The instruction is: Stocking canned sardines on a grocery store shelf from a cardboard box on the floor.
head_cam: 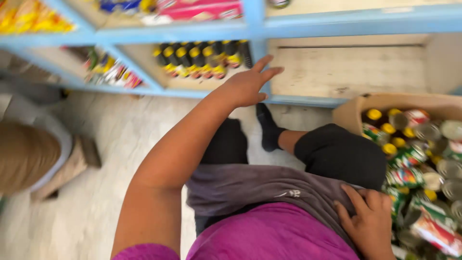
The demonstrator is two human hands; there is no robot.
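We are reaching our empty left hand [248, 85], fingers spread wide, toward the blue-framed wooden shelf [308, 100]. Our right hand [368, 216] is resting open on our thigh, just beside the brown cardboard box [351, 111] of small yellow-capped bottles and metal-lidded tins [423, 163], which are probably rigid, fairly heavy and best gripped around their sides.

Shelves [260, 24] have pale blue frames and unpainted cream boards. Bottles [202, 58] on the low shelf are dark, with yellow caps and red-and-yellow labels. Packets [29, 19] at top left are yellow and orange; a pack [202, 8] beside them is pink. The box [353, 108] is tan cardboard; its cans [409, 159] show silver tops, yellow lids, and red-and-green labels. Shirt [274, 236] magenta, cloth [260, 185] grey-purple, shorts [341, 154] and sock [267, 127] black. Floor [125, 139] pale mottled grey
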